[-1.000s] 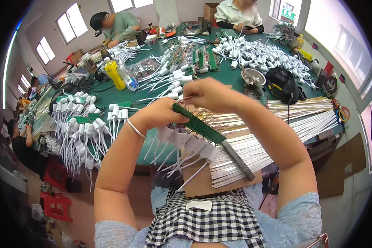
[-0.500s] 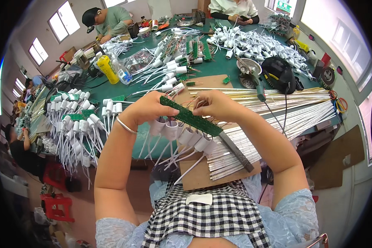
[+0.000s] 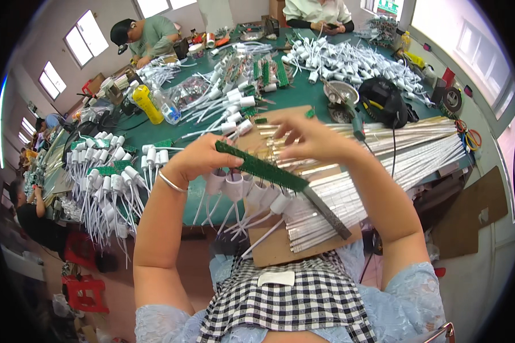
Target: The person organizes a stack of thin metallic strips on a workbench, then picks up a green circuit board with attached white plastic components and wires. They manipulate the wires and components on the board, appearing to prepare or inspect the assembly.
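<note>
Item: long green strip board (image 3: 263,168), narrow and studded along its face, held up above the near edge of the green table (image 3: 303,94). Long axis: runs from upper left, at the person's left hand (image 3: 203,160), down to lower right, where a grey bar (image 3: 326,212) carries on the same line toward the person's lap. Grip, left: fingers closed round the strip's left end, thumb side toward the body; a thin bracelet (image 3: 171,182) sits on that wrist. Grip, right: right hand (image 3: 312,137) is raised just behind the strip's middle, fingers loosely curled and spread; whether the fingertips touch the strip or pinch anything cannot be told. Nearer hand: the left, which has the strip; the right lies to the far side of it, close but apparently apart. Below the strip: white cylindrical sockets (image 3: 252,191) with white leads hang in a row. Beyond, to the right: a bundle of silvery tubes (image 3: 400,157) lies across a brown cardboard sheet (image 3: 280,248).
</note>
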Available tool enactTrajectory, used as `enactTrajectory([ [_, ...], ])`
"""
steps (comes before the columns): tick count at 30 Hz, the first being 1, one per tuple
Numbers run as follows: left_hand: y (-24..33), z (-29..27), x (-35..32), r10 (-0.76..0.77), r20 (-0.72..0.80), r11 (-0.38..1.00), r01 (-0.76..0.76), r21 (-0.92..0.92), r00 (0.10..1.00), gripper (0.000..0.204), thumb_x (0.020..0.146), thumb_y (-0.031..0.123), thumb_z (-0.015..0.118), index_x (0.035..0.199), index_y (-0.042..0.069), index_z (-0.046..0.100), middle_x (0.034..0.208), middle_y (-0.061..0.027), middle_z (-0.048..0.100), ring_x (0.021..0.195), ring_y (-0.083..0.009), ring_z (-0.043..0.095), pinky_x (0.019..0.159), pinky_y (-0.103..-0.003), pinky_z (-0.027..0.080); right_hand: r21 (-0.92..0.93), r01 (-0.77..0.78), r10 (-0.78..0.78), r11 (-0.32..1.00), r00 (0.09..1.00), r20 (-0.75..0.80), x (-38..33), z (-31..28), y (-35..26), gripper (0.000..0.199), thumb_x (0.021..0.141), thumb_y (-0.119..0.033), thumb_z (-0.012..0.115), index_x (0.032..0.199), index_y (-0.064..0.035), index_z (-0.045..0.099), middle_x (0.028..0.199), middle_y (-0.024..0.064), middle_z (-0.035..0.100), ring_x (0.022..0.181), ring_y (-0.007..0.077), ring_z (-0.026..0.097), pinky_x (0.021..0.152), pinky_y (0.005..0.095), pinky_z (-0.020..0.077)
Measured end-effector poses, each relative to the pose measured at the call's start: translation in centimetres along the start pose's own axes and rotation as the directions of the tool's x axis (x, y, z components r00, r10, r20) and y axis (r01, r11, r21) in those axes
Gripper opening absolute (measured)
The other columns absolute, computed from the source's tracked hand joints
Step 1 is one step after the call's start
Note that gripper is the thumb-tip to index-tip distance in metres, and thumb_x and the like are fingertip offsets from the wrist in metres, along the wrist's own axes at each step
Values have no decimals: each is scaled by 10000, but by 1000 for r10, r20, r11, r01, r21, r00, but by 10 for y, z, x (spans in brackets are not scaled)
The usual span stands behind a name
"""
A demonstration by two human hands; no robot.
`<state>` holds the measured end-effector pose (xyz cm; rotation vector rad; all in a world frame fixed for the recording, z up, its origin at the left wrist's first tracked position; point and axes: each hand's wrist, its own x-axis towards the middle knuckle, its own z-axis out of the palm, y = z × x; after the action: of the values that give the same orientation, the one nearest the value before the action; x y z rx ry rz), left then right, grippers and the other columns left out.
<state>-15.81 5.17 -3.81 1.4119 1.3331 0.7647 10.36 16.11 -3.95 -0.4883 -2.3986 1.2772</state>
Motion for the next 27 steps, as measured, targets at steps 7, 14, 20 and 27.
enactTrajectory([
  [7,15,7,1,-27,34,999,25,39,999,156,769,92,717,885,-12,707,784,-32,687,724,-94,607,698,-248,476,-106,-18,20,994,1000,23,16,23,-17,214,833,-162,711,941,6,632,878,115,645,782,203,604,715,321,484],
  [14,0,4,2,-1,12,994,0,105,1000,197,762,158,715,883,2,720,762,-25,685,718,-100,606,676,-256,468,-73,239,-249,968,944,-216,16,13,-6,280,832,-153,715,1018,24,605,813,40,612,777,131,571,713,278,474],
  [20,16,12,-1,-21,6,973,19,228,1000,170,750,163,746,842,22,719,733,-20,675,705,-82,576,656,-261,453,214,-7,-2,977,999,42,42,43,-7,287,819,-192,723,992,23,645,859,90,677,761,147,609,709,299,483],
  [27,7,11,2,-20,-11,977,22,214,1000,192,763,147,712,902,15,715,764,-28,688,697,-102,602,655,-261,470,136,-96,89,986,995,54,46,37,-5,170,899,-109,639,1021,5,608,904,45,639,850,94,583,772,264,475],
])
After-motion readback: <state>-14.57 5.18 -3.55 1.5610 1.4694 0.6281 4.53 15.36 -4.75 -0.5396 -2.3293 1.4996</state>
